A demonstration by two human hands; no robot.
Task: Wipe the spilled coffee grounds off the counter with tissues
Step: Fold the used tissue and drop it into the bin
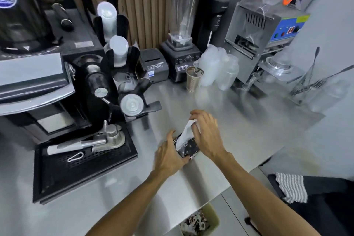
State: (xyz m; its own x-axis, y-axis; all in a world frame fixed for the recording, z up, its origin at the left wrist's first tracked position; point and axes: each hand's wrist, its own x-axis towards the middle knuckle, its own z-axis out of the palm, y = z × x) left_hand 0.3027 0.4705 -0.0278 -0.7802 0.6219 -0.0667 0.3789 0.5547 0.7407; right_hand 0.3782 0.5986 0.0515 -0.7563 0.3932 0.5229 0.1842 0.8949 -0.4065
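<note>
The right hand (206, 136) pinches a white tissue (186, 132) rising from the black tissue pack (191, 148). The left hand (170, 156) grips the pack on the stainless-steel counter (239, 120). Left of the pack sits a drip tray (84, 166) — beyond it, a blender (182, 25). The pack's long axis runs near-right to far-left.

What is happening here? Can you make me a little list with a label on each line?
place: shiny steel counter
left hand: grips the black tissue pack lying on the counter
right hand: pinches a white tissue that sticks up out of the pack
coffee grounds: cannot make any out in this blurry view
behind: paper cup, blender
below the counter edge: bin with scraps in it
</note>
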